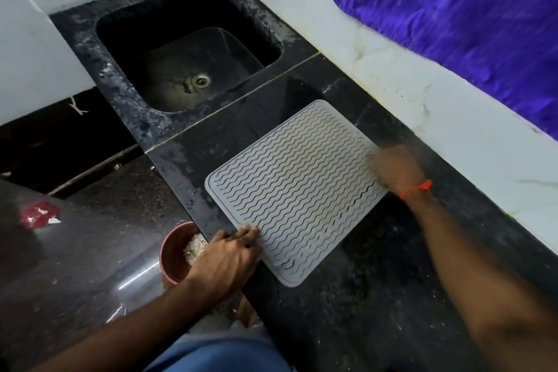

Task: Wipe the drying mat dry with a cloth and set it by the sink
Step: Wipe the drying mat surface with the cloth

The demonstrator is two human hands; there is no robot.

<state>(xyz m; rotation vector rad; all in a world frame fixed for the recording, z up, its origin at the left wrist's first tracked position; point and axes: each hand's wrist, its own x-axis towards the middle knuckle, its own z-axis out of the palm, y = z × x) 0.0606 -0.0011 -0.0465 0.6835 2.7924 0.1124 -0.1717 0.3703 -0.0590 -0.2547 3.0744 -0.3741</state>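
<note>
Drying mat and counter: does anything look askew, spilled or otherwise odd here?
The grey drying mat lies flat but turned at an angle to the counter edge, its near corner under the left hand. Wet patches show on the counter between mat and sink. No cloth is visible; the right hand is blurred.

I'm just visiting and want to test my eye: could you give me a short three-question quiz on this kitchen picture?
1. True or false: the grey drying mat lies flat on the black counter.
2. Which hand wears the orange thread?
3. The sink holds: A) plates B) no dishes C) a cloth.

Key: 1 true; 2 the right hand; 3 B. The left hand touches the mat's near edge.
</note>
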